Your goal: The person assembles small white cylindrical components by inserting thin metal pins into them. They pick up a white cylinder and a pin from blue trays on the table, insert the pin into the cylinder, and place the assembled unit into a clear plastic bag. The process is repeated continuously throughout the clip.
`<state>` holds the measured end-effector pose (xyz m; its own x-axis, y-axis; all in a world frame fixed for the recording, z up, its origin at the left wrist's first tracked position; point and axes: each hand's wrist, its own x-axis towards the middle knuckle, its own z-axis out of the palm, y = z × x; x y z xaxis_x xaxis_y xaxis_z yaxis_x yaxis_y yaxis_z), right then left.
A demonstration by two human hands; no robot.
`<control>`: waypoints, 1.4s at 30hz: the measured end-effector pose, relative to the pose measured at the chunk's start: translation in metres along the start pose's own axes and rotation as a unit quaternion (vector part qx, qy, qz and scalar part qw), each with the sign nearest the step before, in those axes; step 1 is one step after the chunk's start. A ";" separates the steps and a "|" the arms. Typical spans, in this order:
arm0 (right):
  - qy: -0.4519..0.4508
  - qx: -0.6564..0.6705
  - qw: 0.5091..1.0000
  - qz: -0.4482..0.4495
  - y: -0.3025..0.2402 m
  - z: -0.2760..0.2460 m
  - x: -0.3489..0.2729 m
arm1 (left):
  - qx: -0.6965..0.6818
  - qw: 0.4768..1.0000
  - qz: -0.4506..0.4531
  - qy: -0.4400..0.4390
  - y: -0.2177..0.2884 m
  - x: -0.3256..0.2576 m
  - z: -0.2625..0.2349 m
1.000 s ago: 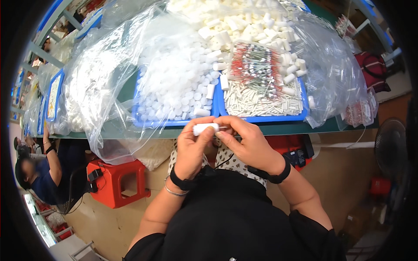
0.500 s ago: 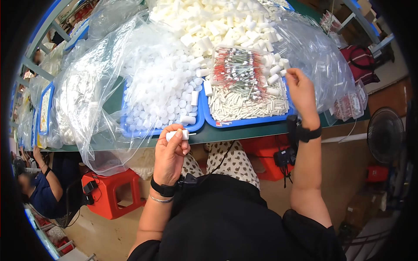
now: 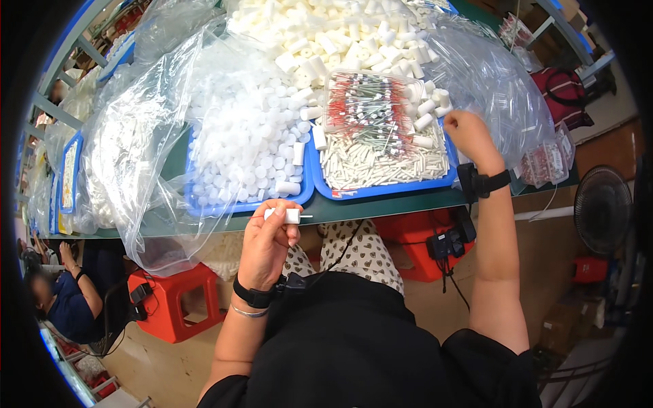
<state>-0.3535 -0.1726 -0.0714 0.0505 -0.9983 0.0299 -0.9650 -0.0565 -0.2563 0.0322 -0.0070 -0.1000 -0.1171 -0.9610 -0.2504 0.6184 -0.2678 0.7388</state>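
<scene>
My left hand (image 3: 264, 246) is closed in front of the left tray, pinching a white plastic cylinder (image 3: 292, 216) that lies sideways. From its right end a thin pin sticks out. Over the right rim of the right-hand blue tray (image 3: 381, 190) is my right hand (image 3: 474, 141), its fingers curled together; whatever they hold, if anything, is hidden. Closest to it are loose white cylinders (image 3: 426, 107). In that tray are short white rods (image 3: 377, 168) and a clear box of red, white and metal pin-like parts (image 3: 371, 102).
A left blue tray (image 3: 299, 197) holds small translucent white caps (image 3: 252, 163). Behind lies a heap of cream cylinders (image 3: 326, 41). Clear plastic bags (image 3: 146, 143) flank the trays on the green table (image 3: 408, 200). Red stools (image 3: 177, 299), a fan (image 3: 602, 207) and a co-worker (image 3: 75, 299) are nearby.
My right hand's fingers have curled in further, and its wrist has shifted slightly right. My left hand still grips the white cylinder, now a little lower and farther right in the picture.
</scene>
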 end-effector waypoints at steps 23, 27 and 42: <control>0.171 0.071 0.973 -0.136 -0.009 -0.012 -0.010 | -0.051 0.998 -0.047 -0.004 -0.005 0.008 0.007; 0.137 0.222 0.953 -0.151 -0.056 -0.023 -0.041 | -0.054 0.997 -0.045 -0.011 -0.006 0.008 0.010; -0.042 0.347 0.891 -0.289 -0.188 0.037 -0.125 | -0.070 0.996 -0.037 -0.030 -0.009 0.003 0.019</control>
<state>-0.1687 -0.0376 -0.0626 0.5350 -0.7953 0.2851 -0.3813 -0.5285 -0.7585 0.0114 -0.0084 -0.0950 -0.2109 -0.9422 -0.2603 0.7083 -0.3308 0.6236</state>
